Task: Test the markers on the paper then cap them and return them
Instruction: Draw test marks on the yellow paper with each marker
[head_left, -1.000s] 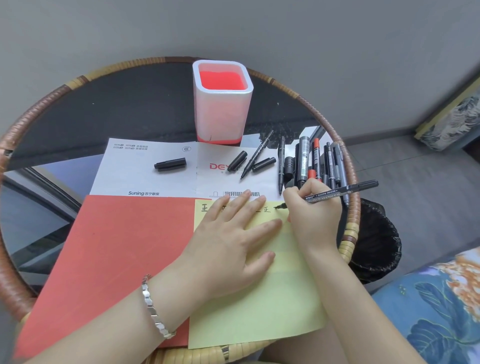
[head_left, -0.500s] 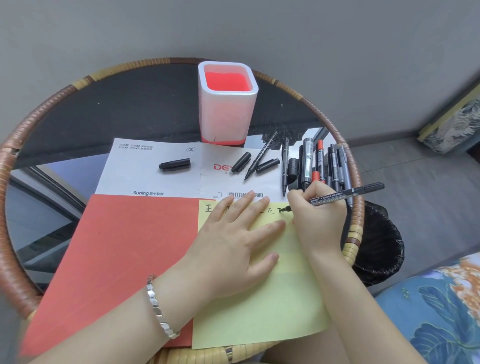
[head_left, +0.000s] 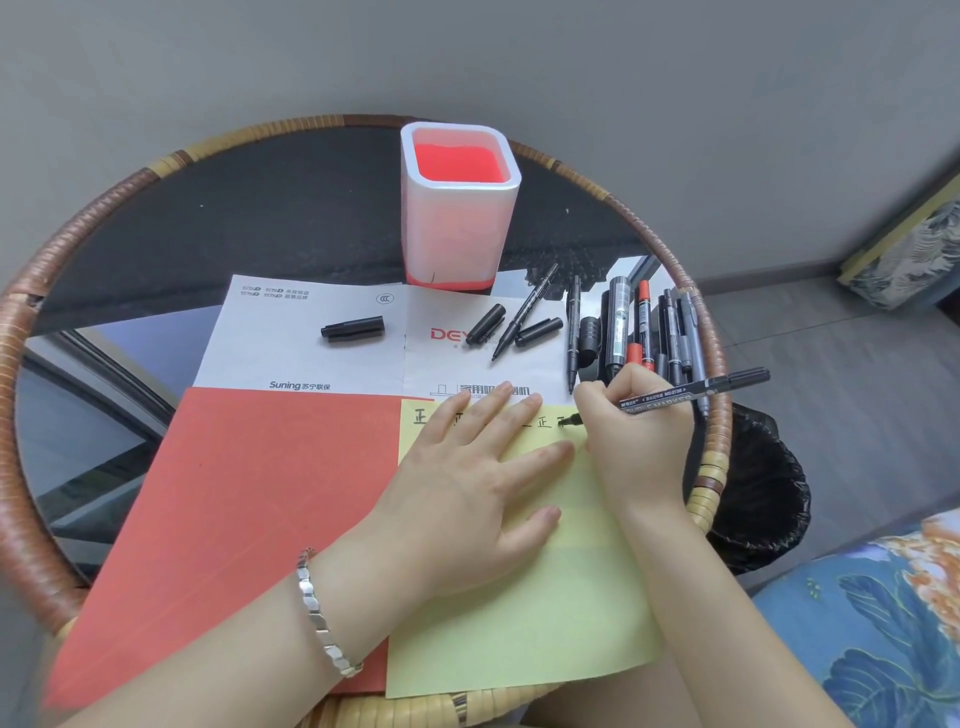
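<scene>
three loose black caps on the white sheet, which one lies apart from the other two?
The loose cap at the sheet's left-middle, lying alone. The other two caps flank an uncapped thin marker near the pen holder.

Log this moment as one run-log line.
step: testing | right hand: writing with marker on yellow paper | left hand: flat on paper | loose caps: on white sheet

Two bare forearms seen from above, no sleeves visible. Left hand (head_left: 470, 499) and right hand (head_left: 631, 441) both uncovered; no rings or gloves worn. Fingernails kept short and unpainted. Left wrist circled by silver metal bracelet of flat faceted links (head_left: 321, 621), polished, loosely fitted. Right wrist left bare, nothing worn there.
</scene>
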